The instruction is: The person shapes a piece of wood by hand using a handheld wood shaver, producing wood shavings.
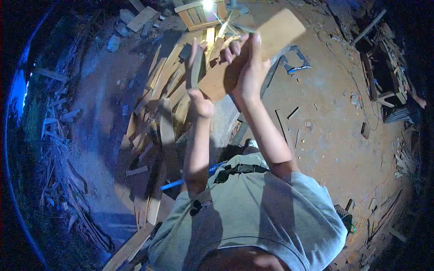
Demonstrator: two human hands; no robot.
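My right hand point(253, 74) grips a flat, light-brown wooden board point(282, 31), its thumb and fingers against the wood. The board slants from lower left to upper right. My left hand point(200, 101), to the left, has its thumb and fingers around a narrow, dark greenish piece point(196, 67) seen nearly edge-on. That piece stands close to the board's lower left end; whether they touch is unclear. Below both hands lies a heap of wooden strips and offcuts point(167, 88).
A slatted wooden crate point(194, 16) and a bright lamp point(208, 4) are at the top. At right stands a wooden frame point(384, 77), with what looks like another person's limb point(418, 99) beside it. Scrap wood point(68, 167) lines the left side. A long plank point(129, 248) lies lower left.
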